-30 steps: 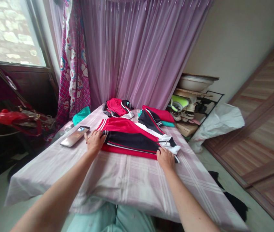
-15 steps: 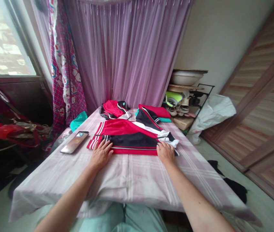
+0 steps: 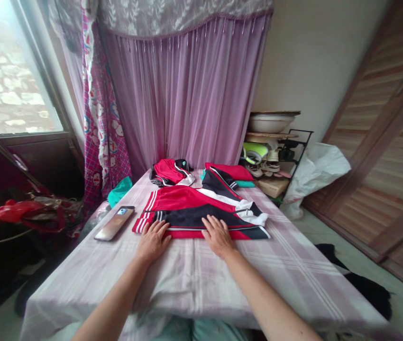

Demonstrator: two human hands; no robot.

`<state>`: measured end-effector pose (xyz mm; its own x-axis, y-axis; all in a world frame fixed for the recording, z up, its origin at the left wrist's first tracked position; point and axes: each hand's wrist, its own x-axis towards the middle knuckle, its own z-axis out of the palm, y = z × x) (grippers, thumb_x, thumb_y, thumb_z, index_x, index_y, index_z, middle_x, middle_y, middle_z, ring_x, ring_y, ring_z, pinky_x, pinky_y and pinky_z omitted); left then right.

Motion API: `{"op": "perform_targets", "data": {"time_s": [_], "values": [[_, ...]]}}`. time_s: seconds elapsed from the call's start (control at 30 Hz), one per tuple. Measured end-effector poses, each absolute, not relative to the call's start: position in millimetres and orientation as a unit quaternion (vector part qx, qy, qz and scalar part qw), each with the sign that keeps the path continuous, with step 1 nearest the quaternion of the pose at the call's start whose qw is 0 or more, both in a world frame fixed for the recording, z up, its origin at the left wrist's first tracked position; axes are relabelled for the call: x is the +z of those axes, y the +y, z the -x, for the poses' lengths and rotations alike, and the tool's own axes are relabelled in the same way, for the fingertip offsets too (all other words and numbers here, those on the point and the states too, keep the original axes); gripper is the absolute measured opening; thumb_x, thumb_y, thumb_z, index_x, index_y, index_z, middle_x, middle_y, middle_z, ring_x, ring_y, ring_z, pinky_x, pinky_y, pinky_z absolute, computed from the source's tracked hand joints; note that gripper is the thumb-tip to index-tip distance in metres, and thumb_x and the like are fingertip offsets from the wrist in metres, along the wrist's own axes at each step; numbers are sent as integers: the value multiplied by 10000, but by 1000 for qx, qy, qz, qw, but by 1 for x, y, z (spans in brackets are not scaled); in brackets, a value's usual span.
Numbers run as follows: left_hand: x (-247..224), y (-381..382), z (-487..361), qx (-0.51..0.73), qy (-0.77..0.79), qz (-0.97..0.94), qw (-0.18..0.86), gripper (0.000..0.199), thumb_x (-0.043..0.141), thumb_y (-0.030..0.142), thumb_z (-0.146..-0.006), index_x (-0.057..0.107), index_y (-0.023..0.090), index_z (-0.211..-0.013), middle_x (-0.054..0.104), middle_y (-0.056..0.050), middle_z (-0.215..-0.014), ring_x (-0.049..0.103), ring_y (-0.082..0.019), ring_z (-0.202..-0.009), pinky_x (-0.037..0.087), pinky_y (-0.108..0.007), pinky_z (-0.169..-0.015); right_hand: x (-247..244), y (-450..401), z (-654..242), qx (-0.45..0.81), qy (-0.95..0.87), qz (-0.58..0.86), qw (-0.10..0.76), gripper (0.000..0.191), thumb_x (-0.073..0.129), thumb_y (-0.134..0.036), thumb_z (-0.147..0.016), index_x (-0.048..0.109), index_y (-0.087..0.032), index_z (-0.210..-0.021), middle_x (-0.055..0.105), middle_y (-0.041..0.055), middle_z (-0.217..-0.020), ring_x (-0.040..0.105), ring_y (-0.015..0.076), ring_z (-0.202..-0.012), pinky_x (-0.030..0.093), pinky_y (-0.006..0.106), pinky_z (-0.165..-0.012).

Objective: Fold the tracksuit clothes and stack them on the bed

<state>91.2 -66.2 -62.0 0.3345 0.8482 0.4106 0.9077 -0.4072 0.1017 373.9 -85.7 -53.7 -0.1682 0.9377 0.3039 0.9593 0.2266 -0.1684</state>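
A red, black and white striped jacket (image 3: pixel 187 215) lies folded over on the table, its near edge toward me. My left hand (image 3: pixel 153 240) rests on the near edge by the striped cuff, fingers spread. Flat on the black part, right of the middle, is my right hand (image 3: pixel 217 234), its fingers also apart. Neither hand grips the fabric. Left of the cuffs lies a phone (image 3: pixel 115 223). Behind the jacket are a crumpled red and black garment (image 3: pixel 169 171) and a folded red one (image 3: pixel 235 171) over something teal.
The table (image 3: pixel 187 279) bears a pale checked cloth. A teal bag (image 3: pixel 119 191) touches its left edge. At the back right stand a shoe rack (image 3: pixel 298 147) and a white sack (image 3: pixel 315 170). Dark cloth (image 3: pixel 361 284) lies on the floor at the right.
My right hand has moved left along the jacket, from near its white right end toward the middle. My left hand stays by the cuff. The camera view has tilted up slightly.
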Motion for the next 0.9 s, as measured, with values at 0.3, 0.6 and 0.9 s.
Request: {"op": "perform_targets", "data": {"time_s": [0.3,0.6,0.9], "values": [[-67,-61,-85,-211,-524,823,50,555,510,535,-901,582,237,-1363,589,-102,-1417,489,-334,-1349,338,-575,-1138,-46,-99,-400,59,-807,579,96,523,429,-338,-963,459,-242,-1476,408,81,-1566,330,215,-1455,202,472,-1198],[-42,-49,-58,-122,-451,884,28,482,416,265,-943,537,244,-1409,599,-102,-1407,555,-242,-1292,434,-410,-1089,-68,-105,-530,-24,-789,602,117,582,422,-84,-841,568,-182,-1396,570,109,-1432,515,206,-1325,381,402,-1115],[-19,-54,-60,-63,-501,863,24,634,352,60,-861,538,306,-1415,639,-70,-1363,592,-222,-1252,479,-394,-1033,-44,-96,-521,-97,-771,626,62,387,446,-86,-876,744,-234,-1074,733,86,-1067,645,214,-982,431,332,-872]]}}
